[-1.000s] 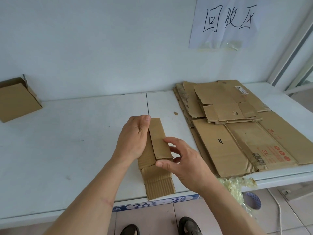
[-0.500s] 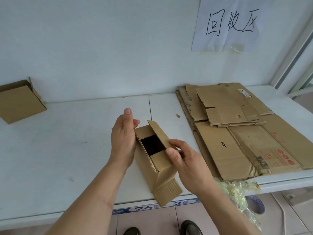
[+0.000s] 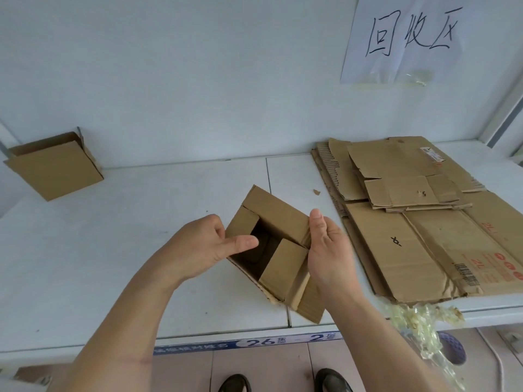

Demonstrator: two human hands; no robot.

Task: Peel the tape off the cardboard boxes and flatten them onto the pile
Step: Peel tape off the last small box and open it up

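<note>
A small brown cardboard box is held just above the white table, its top flaps spread and its dark inside showing. My left hand grips the box's left wall, with the thumb lying across the opening. On the other side, my right hand holds the right wall, thumb pointing up along the flap; its fingers are hidden behind the box. The pile of flattened cardboard lies on the table to the right, apart from the box.
Another folded box leans at the back left by the wall. A wad of peeled yellowish tape hangs over the table's front edge at the right, above a lilac bin. A paper sign is on the wall.
The box, nearly closed a second ago, has been turned and opened up. My left hand slid from its top to its left wall; my right hand moved to its right wall.
</note>
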